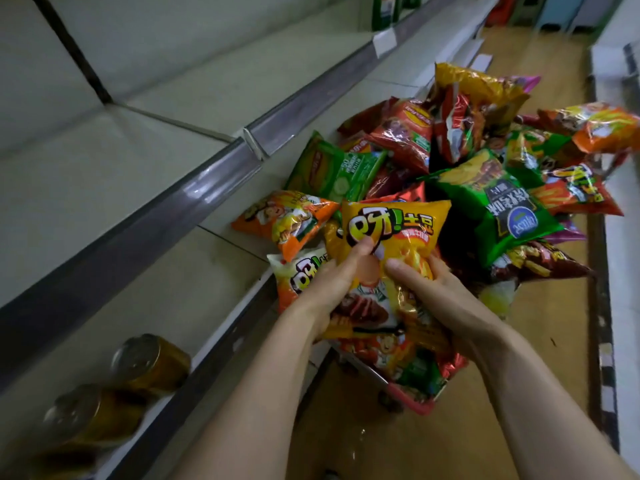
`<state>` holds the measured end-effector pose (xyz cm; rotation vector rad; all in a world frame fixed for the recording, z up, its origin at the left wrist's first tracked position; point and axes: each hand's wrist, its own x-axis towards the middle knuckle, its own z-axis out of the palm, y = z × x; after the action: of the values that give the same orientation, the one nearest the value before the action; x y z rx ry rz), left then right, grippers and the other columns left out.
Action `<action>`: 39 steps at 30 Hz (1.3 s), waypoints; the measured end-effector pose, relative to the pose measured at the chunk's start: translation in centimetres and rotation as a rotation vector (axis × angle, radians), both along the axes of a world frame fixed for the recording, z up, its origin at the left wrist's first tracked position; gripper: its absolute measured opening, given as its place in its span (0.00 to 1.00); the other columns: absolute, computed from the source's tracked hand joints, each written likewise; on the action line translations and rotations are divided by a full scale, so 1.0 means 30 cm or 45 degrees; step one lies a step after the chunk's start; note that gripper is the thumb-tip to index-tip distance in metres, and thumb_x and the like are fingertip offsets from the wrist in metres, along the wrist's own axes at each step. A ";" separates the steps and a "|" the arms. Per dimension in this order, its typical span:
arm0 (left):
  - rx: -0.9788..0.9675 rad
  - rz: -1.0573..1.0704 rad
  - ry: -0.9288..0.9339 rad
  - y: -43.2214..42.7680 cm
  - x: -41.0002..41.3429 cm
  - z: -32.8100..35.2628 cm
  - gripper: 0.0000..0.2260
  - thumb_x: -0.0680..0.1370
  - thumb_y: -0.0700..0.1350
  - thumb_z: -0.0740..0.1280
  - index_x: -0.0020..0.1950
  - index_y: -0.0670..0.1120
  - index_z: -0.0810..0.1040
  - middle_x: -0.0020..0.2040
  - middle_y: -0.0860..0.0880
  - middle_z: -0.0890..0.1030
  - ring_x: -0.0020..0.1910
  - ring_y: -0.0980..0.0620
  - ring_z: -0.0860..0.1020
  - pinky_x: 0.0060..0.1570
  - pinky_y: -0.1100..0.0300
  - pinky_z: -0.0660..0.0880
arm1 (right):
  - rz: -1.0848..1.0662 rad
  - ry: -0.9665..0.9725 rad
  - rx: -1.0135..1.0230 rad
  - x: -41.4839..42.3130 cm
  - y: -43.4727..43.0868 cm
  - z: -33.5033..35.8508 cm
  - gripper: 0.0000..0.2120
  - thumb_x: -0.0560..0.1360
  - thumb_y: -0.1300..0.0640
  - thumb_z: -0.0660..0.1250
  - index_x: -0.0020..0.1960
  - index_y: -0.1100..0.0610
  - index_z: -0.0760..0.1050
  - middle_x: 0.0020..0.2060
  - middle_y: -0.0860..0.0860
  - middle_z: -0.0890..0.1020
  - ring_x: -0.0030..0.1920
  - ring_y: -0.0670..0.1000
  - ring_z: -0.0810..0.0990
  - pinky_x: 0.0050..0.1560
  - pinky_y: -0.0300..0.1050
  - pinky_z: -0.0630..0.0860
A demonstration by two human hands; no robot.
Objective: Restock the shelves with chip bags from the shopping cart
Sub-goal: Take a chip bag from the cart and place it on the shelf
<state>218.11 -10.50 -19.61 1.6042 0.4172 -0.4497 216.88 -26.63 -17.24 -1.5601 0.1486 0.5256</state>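
The shelves (114,174) run along the left, and the shopping cart (412,401) stands just beside them on the floor (519,341). A heap of chip bags (485,188) fills the cart. At its near side, the left hand (332,282) and right hand (446,292) grip one chip bag (391,230) between them. Cans (149,362) sit on the lower shelf, near left.

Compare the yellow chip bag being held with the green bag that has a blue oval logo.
The yellow bag is gripped by the left hand and right hand; the green bag lies untouched beyond them. The yellow bag's print reads upright, the green bag's upside down. Both are puffed.
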 end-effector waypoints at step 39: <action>-0.539 0.533 -0.111 0.349 0.300 0.121 0.14 0.79 0.50 0.65 0.44 0.43 0.85 0.46 0.42 0.85 0.42 0.45 0.84 0.44 0.53 0.81 | -0.126 -0.041 0.055 0.250 0.040 0.112 0.21 0.72 0.39 0.68 0.60 0.50 0.73 0.41 0.54 0.87 0.38 0.55 0.86 0.35 0.49 0.81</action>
<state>227.11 -0.04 -15.98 1.0857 0.5364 -0.1330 224.39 -25.42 -13.88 -1.5100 0.1880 0.4230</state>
